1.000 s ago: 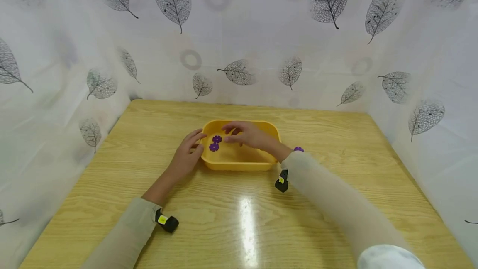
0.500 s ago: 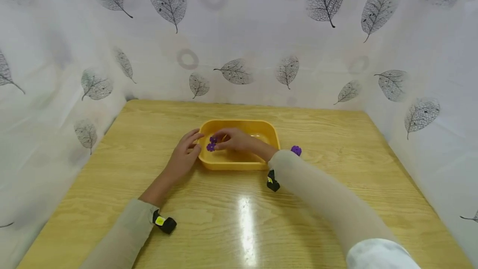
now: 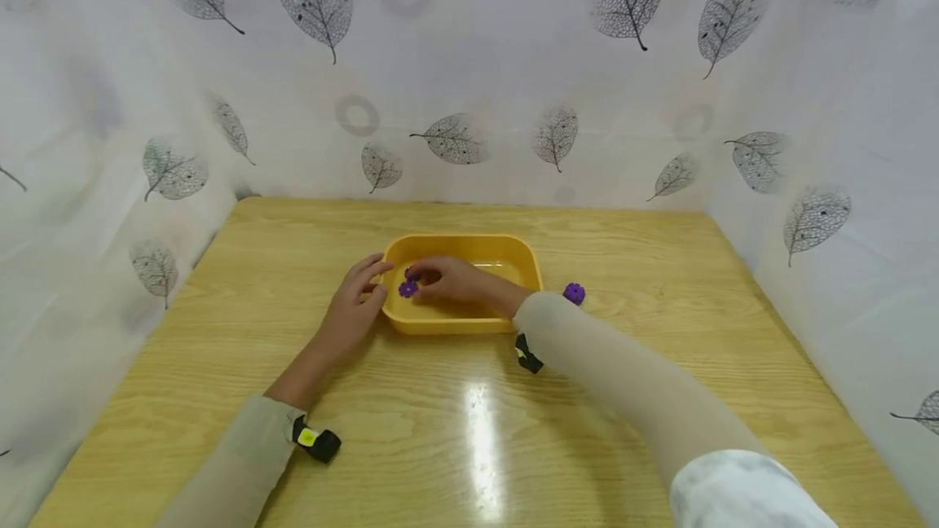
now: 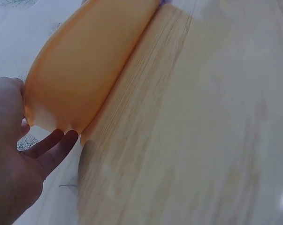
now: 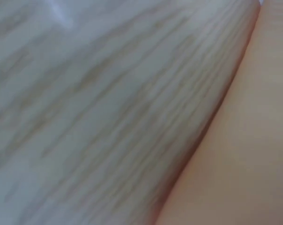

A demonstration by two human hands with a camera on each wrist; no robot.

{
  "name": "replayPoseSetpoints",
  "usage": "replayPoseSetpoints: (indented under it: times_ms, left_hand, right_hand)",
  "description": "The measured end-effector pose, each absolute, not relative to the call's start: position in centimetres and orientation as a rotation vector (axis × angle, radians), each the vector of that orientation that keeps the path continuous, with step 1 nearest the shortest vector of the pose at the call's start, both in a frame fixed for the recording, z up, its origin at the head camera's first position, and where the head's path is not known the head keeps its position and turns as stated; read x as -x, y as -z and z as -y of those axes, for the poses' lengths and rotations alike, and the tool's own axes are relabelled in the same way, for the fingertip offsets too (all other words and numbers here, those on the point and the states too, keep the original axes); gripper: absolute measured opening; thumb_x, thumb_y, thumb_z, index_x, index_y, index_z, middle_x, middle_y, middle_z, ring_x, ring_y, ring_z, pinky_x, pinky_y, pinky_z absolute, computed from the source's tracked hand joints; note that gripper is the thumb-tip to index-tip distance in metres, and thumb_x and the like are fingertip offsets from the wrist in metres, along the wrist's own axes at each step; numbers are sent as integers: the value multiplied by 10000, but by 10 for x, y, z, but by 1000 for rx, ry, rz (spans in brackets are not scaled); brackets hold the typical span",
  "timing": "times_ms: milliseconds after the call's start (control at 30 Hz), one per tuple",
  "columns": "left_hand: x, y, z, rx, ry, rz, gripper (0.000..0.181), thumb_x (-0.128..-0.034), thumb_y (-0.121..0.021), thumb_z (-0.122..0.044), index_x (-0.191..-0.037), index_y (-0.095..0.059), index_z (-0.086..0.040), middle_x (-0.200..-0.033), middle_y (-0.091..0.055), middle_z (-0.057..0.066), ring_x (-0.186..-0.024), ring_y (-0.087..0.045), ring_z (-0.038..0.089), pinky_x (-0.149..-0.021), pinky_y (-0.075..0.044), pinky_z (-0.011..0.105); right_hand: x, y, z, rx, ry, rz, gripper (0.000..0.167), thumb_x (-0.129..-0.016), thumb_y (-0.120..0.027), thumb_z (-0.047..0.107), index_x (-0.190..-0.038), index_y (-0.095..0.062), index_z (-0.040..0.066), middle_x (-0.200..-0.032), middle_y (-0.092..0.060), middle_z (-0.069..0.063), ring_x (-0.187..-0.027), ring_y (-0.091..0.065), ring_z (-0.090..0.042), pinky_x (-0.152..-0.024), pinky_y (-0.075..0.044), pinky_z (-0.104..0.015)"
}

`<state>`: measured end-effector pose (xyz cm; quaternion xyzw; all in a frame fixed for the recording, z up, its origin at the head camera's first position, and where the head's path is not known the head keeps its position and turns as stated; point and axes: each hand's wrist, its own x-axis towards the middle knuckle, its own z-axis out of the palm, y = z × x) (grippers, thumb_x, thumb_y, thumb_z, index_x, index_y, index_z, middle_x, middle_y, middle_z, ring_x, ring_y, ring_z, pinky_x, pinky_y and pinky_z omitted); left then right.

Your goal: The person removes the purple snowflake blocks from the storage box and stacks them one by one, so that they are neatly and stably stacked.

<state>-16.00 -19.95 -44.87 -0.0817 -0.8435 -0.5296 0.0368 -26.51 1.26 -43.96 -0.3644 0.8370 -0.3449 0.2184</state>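
A yellow plastic tub (image 3: 440, 326) stands on the wooden table, and two small purple flower-shaped discs (image 3: 407, 290) lie close together inside its left end. My right hand (image 3: 455, 279) reaches into the tub from the right, and its curled thumb and fingertips pinch at the discs, partly covering the farther one. At the tub's left end my left hand (image 3: 352, 308) touches the rim. In the left wrist view, its fingers (image 4: 57, 145) rest against the outer wall of the tub (image 4: 80, 70). The right wrist view shows only the tub's side (image 5: 235, 154) and table, not the hand.
Another purple flower-shaped piece (image 3: 575, 293) sits on the table (image 3: 411, 430) just right of the tub, beside the right sleeve. Leaf-printed white curtains (image 3: 469, 63) enclose the table at the back and both sides.
My right hand has lowered and moved left inside the tub, its fingertips coming onto the purple discs. The left hand stays at the rim. The whole view has shifted slightly.
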Motion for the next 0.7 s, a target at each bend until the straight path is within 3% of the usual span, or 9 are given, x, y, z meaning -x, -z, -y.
replayPoseSetpoints:
  times_ms: [233, 433, 700]
  left_hand:
    - [156, 442, 200, 260, 1655, 2579, 423, -1051, -473, -168, -1462, -515, -74, -1638, -289, 62, -1245, -544, 348, -1053, -482, 527]
    - [141, 406, 188, 234, 1671, 2617, 436, -1041, -460, -97, -1453, -482, 44, -1631, -276, 176, -1267, -523, 421, -1071, -469, 546]
    - [139, 406, 188, 224, 1651, 2616, 429, -1040, -458, -99, -1438, -493, 57, -1623, -284, 198, -1246, -537, 428, -1057, -478, 536]
  right_hand:
    - [264, 439, -9, 1043, 769, -2423, 404, -945, -710, 341, -1318, -668, 193, -1176, -613, -25, -1019, -540, -144, -916, -469, -276]
    - [263, 436, -9, 1042, 770, -2433, 377, -933, -727, 329, -1272, -686, 169, -1225, -621, -27, -1075, -552, -154, -961, -474, -292]
    - [260, 436, -6, 1047, 720, -2449, 372, -927, -727, 372, -1240, -681, 177, -1202, -628, 6, -1069, -551, -136, -975, -479, -299]
